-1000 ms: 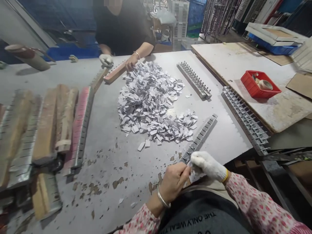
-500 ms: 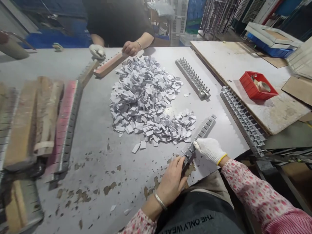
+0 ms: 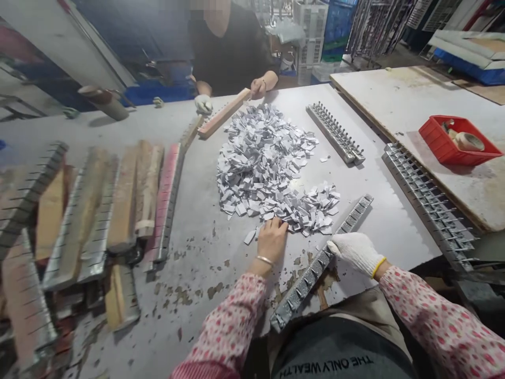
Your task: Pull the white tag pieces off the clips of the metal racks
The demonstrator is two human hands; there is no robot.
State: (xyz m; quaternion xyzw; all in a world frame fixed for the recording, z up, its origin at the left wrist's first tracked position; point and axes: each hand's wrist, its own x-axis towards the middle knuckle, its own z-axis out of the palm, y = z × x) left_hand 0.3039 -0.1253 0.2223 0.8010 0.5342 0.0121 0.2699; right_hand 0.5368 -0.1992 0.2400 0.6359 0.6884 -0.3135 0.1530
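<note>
My left hand (image 3: pixel 272 243) is at the near edge of a heap of small white flat pieces (image 3: pixel 256 163). Its fingers curl down onto the pieces; whatever lies under the fingertips is hidden. In a white knitted glove, my right hand (image 3: pixel 355 252) grips a grey metal bar (image 3: pixel 303 281) around its middle, thumb on top. The bar slants from near my lap toward the far right, with a row of short dark slots or pins along its face.
Two metal bars with rows of pins, one bar (image 3: pixel 335 131) farther off and one (image 3: pixel 430 205) at right, lie beyond mine. A red bin (image 3: pixel 460 141) stands on the side board. Wooden and metal bars (image 3: pixel 122 200) crowd the left. Across the table, a co-worker holds a pinkish bar (image 3: pixel 224 113).
My left hand has left the metal bar and moved forward to the white pieces. My right hand still holds the bar. The view has swung left.
</note>
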